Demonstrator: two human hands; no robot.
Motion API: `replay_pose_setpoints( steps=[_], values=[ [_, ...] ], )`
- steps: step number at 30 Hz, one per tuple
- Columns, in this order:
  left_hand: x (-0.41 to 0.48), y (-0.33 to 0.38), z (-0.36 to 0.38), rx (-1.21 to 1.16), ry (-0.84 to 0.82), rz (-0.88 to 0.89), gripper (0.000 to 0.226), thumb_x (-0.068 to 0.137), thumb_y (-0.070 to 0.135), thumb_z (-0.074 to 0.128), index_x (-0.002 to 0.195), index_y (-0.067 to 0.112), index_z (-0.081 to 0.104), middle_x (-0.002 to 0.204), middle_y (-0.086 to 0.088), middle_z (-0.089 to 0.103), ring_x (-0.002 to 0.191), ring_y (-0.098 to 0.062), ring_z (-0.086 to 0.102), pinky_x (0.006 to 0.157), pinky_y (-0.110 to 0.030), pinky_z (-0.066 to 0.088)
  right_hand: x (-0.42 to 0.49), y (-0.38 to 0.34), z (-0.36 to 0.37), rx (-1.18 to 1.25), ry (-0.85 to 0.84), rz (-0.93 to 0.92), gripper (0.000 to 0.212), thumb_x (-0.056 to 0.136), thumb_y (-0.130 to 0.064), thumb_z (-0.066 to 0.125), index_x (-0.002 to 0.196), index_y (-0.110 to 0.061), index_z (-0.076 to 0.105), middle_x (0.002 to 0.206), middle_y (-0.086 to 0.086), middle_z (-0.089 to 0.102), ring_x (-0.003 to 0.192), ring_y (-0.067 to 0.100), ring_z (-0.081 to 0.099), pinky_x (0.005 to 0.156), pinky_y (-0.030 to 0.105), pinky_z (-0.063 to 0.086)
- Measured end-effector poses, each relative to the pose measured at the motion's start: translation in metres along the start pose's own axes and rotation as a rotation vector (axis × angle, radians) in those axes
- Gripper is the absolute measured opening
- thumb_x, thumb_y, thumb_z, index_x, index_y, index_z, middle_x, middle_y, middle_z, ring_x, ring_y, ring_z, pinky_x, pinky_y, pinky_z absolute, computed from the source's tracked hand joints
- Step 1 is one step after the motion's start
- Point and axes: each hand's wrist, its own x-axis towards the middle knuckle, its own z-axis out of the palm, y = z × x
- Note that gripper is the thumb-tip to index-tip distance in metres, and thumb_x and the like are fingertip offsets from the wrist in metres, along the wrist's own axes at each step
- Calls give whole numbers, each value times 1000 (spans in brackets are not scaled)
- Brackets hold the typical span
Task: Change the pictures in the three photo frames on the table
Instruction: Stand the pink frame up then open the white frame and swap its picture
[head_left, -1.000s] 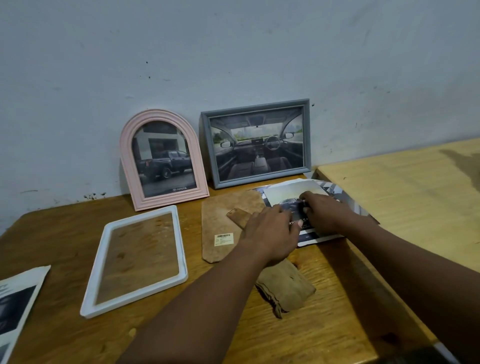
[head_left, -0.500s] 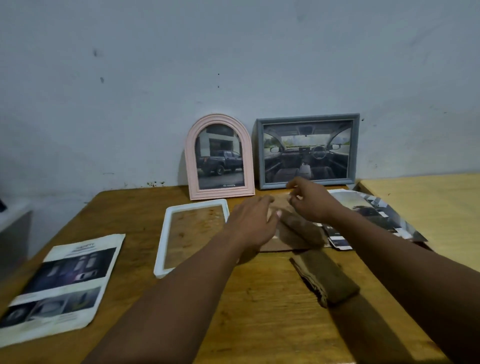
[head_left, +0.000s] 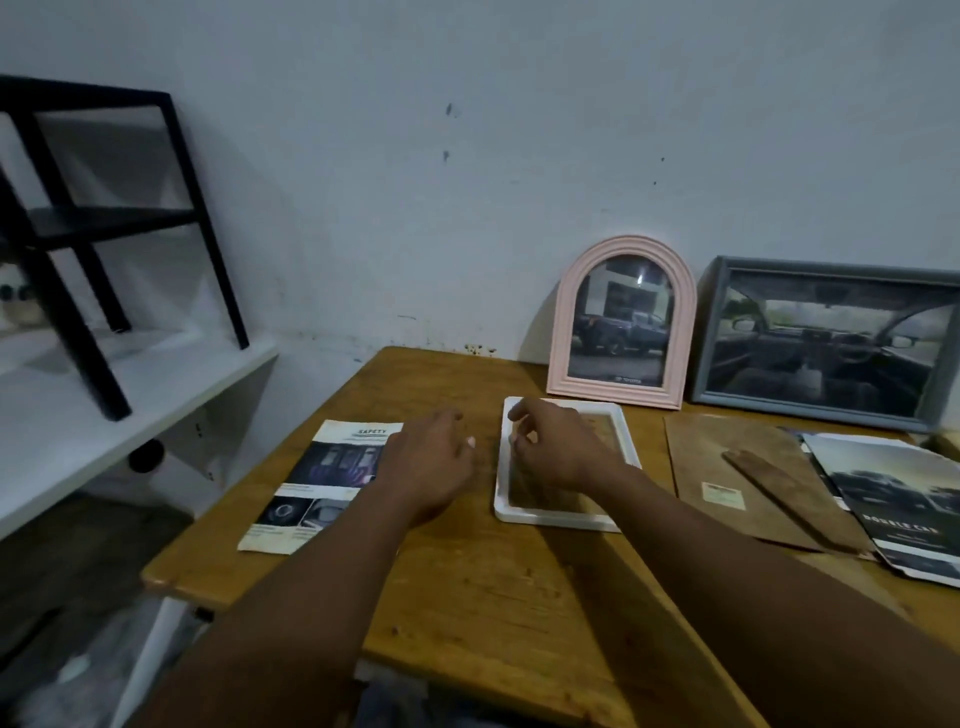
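Note:
A white rectangular frame (head_left: 631, 452) lies flat on the wooden table (head_left: 493, 587), with no picture in it. My right hand (head_left: 558, 447) hovers over its left half, fingers curled and apart, holding nothing. My left hand (head_left: 434, 465) is open just left of the frame, over the right edge of a printed car picture sheet (head_left: 317, 488) marked "SAFETY". A pink arched frame (head_left: 621, 322) with a pickup photo and a grey frame (head_left: 831, 343) with a car-interior photo lean on the wall behind.
A brown backing board (head_left: 727, 478) with its stand strip lies right of the white frame. More car prints (head_left: 904, 504) lie at the far right. A black metal rack (head_left: 98, 223) stands on a white shelf (head_left: 104, 410) to the left of the table.
Both hands have moved left, from the backing board and prints to the white frame and the sheet beside it. The view has swung left too.

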Motion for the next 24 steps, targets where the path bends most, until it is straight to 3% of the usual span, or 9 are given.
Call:
replay_pose_setpoints(
  steps=[3, 6, 8, 10, 11, 15, 21, 24],
  values=[
    [-4, -33, -7, 112, 71, -34, 49, 102, 42, 49, 147, 24, 45, 149, -5, 50, 134, -28, 48, 109, -47, 42, 8, -20, 25, 12, -58, -59, 40, 95, -28, 61, 134, -25, 51, 126, 2, 63, 104, 16, 59, 89, 34, 52],
    [-9, -71, -14, 233, 139, -131, 51, 100, 43, 46, 146, 22, 44, 148, -9, 51, 133, -32, 47, 108, -49, 40, 16, -43, 52, -43, -96, -64, 47, 95, -35, 60, 138, -28, 45, 137, 4, 56, 122, 24, 54, 104, 47, 45],
    [-14, -96, -17, 255, 124, -229, 57, 100, 45, 45, 151, 21, 36, 154, -10, 42, 139, -34, 40, 114, -50, 35, 20, -58, 69, -172, -108, -60, 55, 95, -43, 57, 144, -28, 37, 151, 6, 45, 141, 31, 37, 115, 60, 23],
    [-20, -113, -16, 248, 105, -273, 58, 101, 49, 43, 152, 22, 34, 156, -10, 39, 141, -34, 38, 116, -52, 32, 19, -68, 81, -338, -89, -103, 66, 96, -48, 52, 152, -24, 28, 161, 7, 28, 152, 31, 10, 116, 64, 0],
    [-22, -119, -14, 248, 115, -270, 58, 101, 51, 41, 151, 22, 35, 156, -10, 40, 142, -33, 38, 117, -52, 31, 19, -74, 87, -370, -90, -119, 68, 97, -49, 51, 154, -22, 24, 163, 8, 24, 153, 29, 3, 116, 65, -5],
    [-24, -125, -9, 239, 167, -254, 57, 102, 51, 39, 152, 22, 34, 157, -8, 40, 144, -32, 36, 118, -50, 28, 18, -92, 101, -265, -128, -47, 72, 97, -45, 51, 156, -19, 19, 163, 9, 23, 153, 29, 5, 117, 65, -4],
    [-22, -128, -5, 162, 195, -257, 59, 101, 45, 47, 153, 20, 33, 158, -8, 40, 146, -32, 34, 120, -50, 30, 18, -105, 113, -31, -20, -49, 72, 86, -26, 71, 146, -25, 30, 142, 5, 53, 137, 29, 43, 117, 60, 12],
    [-20, -122, -1, 107, 195, -256, 60, 100, 44, 52, 152, 20, 35, 156, -8, 43, 144, -31, 36, 117, -50, 35, 21, -104, 113, -93, -10, -9, 83, 88, -43, 66, 153, -23, 18, 160, 10, 28, 151, 32, 14, 117, 62, 7]
  ],
)
